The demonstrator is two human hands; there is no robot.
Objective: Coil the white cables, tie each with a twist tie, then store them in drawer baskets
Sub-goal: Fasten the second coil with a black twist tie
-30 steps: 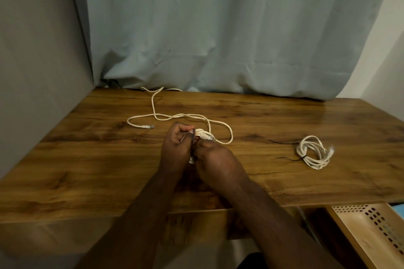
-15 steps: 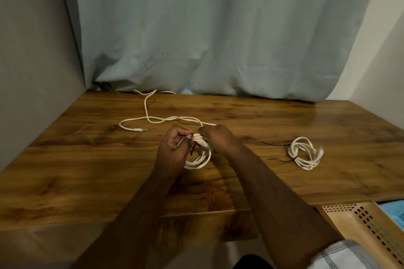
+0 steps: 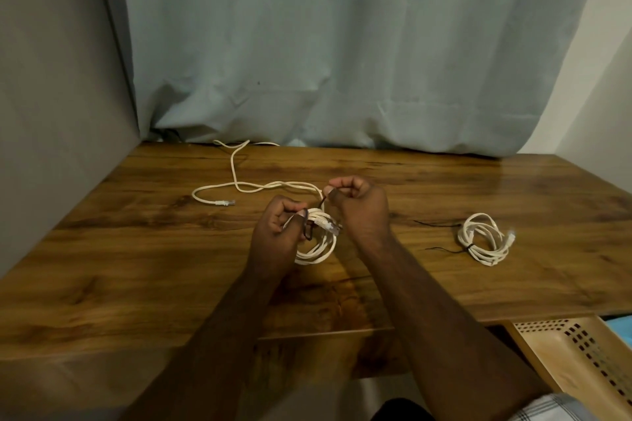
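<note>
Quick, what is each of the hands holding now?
Left hand: grips the coiled white cable.
Right hand: pinches the thin dark twist tie.

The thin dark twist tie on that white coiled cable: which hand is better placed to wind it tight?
Probably the right hand: it pinches the thin dark twist tie by its free end, above the white coiled cable, which the left hand holds.

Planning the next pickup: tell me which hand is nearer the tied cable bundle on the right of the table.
Right. The right hand is the nearer one, with bare table between it and the tied cable bundle; the left hand is farther off, beyond the right hand.
</note>
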